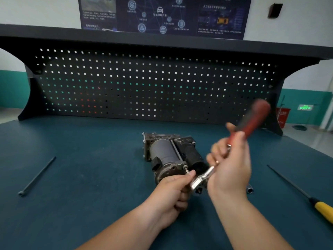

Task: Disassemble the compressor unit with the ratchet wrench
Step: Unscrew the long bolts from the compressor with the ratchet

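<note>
Red-handled ratchet wrench [252, 120] is gripped by the right hand [232, 168], its head pinched in the curled fingers [189, 175] of the left hand [173, 192] at a bolt [186, 169] on the near end of the compressor unit [167, 152], which lies on the teal desk [90, 186]. Bolt removal is judged in hand; next, the head must be seated squarely and swung. A rod [38, 175] lies well left of the compressor unit, a screwdriver [322, 210] well right, a pegboard [144, 83] behind.

I see the dark metal compressor unit [167, 156] mid-bench on the blue-green mat [99, 168], black perforated pegboard [144, 83] behind, red-handled ratchet wrench [252, 121] at its near end, thin black rod [37, 175] far left, yellow-handled screwdriver [322, 210] far right.
</note>
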Motion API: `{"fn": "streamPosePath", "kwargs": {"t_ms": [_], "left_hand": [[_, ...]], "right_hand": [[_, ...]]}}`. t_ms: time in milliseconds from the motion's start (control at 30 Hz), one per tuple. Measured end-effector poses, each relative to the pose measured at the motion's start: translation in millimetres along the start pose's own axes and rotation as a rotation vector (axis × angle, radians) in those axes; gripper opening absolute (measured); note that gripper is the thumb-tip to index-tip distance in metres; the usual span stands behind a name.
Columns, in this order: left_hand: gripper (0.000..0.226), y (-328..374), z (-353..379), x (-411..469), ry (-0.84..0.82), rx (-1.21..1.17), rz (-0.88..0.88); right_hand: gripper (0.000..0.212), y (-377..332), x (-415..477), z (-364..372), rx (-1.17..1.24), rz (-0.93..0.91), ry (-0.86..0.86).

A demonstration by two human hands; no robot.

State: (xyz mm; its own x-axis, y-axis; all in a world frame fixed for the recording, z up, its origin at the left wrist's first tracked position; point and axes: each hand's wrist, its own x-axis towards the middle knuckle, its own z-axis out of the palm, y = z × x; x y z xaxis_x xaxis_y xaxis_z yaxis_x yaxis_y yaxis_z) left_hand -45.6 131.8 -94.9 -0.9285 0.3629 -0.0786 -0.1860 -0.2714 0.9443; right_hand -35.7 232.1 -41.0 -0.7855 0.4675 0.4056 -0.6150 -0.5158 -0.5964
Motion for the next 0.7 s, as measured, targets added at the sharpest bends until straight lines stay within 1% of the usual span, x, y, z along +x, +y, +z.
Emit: {"fn": "streamPosePath", "kwargs": {"t_ms": [33, 67, 100, 133, 167, 233, 267, 333, 367, 433, 467, 500, 533, 567, 600, 633, 667, 700], "left_hand": [[0.054, 1.2, 1.7, -0.4, 0.007, -0.028, -0.004], [0.051, 1.0, 2.3, 0.3, 0.014, -0.035, -0.002], [0.048, 1.5, 3.1, -0.2, 0.020, -0.033, 0.006], [0.046, 0.3, 2.9, 0.7, 0.026, -0.022, 0.007], [0.045, 0.2, 2.7, 0.8, 0.033, -0.011, -0.001], [0.045, 0.5, 1.3, -0.2, 0.054, 0.021, -0.009], [0.044, 0.3, -0.3, 0.2, 0.067, 0.041, -0.007], [0.043, 1.3, -3.1, 0.0, 0.068, 0.091, 0.012], [0.041, 0.1, -4.6, 0.3, 0.052, 0.121, 0.031], [0.039, -3.5, -6.1, 1.8, 0.035, 0.125, 0.083], [0.036, -4.0, -5.6, 0.6, 0.045, 0.077, 0.108], [0.023, -5.5, -6.5, 1.5, 0.052, 0.037, 0.134], [0.008, -2.6, -4.5, -1.6, 0.042, 0.005, 0.162], [0.010, -2.3, -4.3, -0.9, 0.014, -0.013, 0.172], [0.010, -0.7, -3.1, -2.2, -0.003, 0.005, 0.146], [0.017, -0.8, -3.1, -1.1, -0.014, 0.026, 0.108], [0.033, 0.0, -2.9, -0.6, -0.004, 0.031, 0.066], [0.044, -0.6, -4.2, 1.6, 0.005, 0.016, 0.036]], "right_hand": [[0.026, -2.6, 8.2, -3.7, 0.119, 0.126, 0.203], [0.029, -4.3, 14.5, -6.4, 0.201, 0.243, 0.357], [0.031, -4.1, 18.4, -8.6, 0.242, 0.318, 0.444], [0.031, -3.1, 20.0, -9.7, 0.241, 0.340, 0.461], [0.030, -1.8, 19.8, -9.2, 0.205, 0.311, 0.428], [0.027, -0.1, 14.2, -5.0, 0.090, 0.133, 0.260], [0.024, 0.6, 9.1, -2.3, 0.017, 0.024, 0.124], [0.018, 2.1, -4.9, 1.0, -0.175, -0.194, -0.257], [0.016, 2.9, -11.5, 1.5, -0.313, -0.306, -0.465], [0.024, 8.1, -20.9, 0.7, -0.605, -0.515, -0.826], [0.027, 11.1, -23.0, 0.5, -0.693, -0.573, -0.941], [0.026, 12.7, -23.9, 1.7, -0.733, -0.585, -0.990], [0.024, 12.6, -25.2, 3.7, -0.730, -0.578, -0.970], [0.021, 11.1, -26.6, 6.6, -0.673, -0.534, -0.896], [0.017, 8.8, -26.9, 8.6, -0.553, -0.439, -0.778], [0.016, 6.6, -25.1, 9.3, -0.402, -0.315, -0.629], [0.014, 4.3, -20.9, 8.4, -0.252, -0.201, -0.451], [0.016, 2.1, -13.5, 6.2, -0.122, -0.107, -0.249]]}}
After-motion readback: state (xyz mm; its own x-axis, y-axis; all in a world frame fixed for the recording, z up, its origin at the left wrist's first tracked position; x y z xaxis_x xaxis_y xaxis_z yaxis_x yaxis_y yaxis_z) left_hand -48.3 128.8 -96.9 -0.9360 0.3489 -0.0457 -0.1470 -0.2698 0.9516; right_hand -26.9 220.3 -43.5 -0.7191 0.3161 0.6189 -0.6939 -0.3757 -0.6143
